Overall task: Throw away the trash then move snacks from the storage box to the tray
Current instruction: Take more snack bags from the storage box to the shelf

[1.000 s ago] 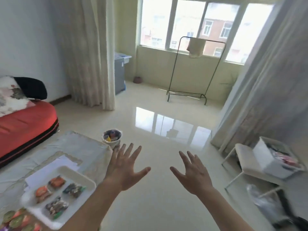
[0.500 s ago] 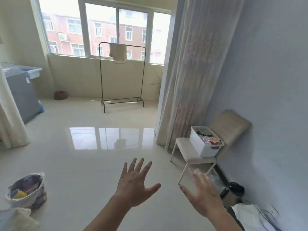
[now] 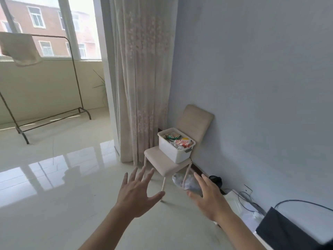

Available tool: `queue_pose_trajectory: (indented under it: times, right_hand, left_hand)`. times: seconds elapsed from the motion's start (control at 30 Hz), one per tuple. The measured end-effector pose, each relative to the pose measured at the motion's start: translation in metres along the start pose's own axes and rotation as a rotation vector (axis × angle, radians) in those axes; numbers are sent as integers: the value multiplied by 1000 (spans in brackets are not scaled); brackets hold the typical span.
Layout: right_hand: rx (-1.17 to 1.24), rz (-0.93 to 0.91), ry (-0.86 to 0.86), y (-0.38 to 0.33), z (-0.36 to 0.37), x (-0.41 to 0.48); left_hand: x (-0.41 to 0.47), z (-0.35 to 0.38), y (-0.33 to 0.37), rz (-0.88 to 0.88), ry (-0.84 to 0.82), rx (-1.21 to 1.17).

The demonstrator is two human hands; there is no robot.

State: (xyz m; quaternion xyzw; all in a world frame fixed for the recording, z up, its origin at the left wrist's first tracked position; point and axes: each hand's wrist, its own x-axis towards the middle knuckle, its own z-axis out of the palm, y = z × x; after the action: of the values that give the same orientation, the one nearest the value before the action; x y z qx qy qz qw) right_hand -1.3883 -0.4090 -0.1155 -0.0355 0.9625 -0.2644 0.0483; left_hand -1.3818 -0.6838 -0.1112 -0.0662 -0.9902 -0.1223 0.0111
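Ahead, storage box (image 3: pixel 173 150) sits beyond left hand (image 3: pixel 137 197); right hand (image 3: pixel 210 199) empty.

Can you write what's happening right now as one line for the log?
left hand: open, empty | right hand: open, empty | storage box: on chair, snacks inside | phase: reaching toward box

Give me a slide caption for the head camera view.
Both empty hands, left and right, spread toward a white plastic storage box of snacks on a beige padded chair.

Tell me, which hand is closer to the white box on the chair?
Right. The right hand is below the white box, slightly to its right; the left hand is lower left, further off.
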Motion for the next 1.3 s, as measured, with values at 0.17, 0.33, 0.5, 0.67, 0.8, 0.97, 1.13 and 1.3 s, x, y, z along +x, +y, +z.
queue_pose_trajectory:
  times: [0.17,0.33,0.5,0.67,0.8,0.97,1.13,1.3]
  right_hand:
    - [17,78,6,21,9,50]
    - [38,111,-5,58,15,114]
    - [34,128,-29,99,9,202]
    - [15,74,-51,127,-8,292]
    - [11,48,-54,141,-25,346]
    - [27,54,-60,165,-33,394]
    - [-36,42,-69,187,-36,441]
    - [-66,35,-71,194,-32,499]
  left_hand:
    - [66,26,-3,54,-75,2]
    - [138,61,4,47,-146,-23]
    - [222,78,17,3,-188,-10]
    - [311,76,31,-48,-170,-15]
    - [360,85,37,-81,-146,-15]
    - [417,103,43,-107,-171,-22]
    - [475,123,44,-93,-186,-41]
    - [533,152,37,-107,-178,-102]
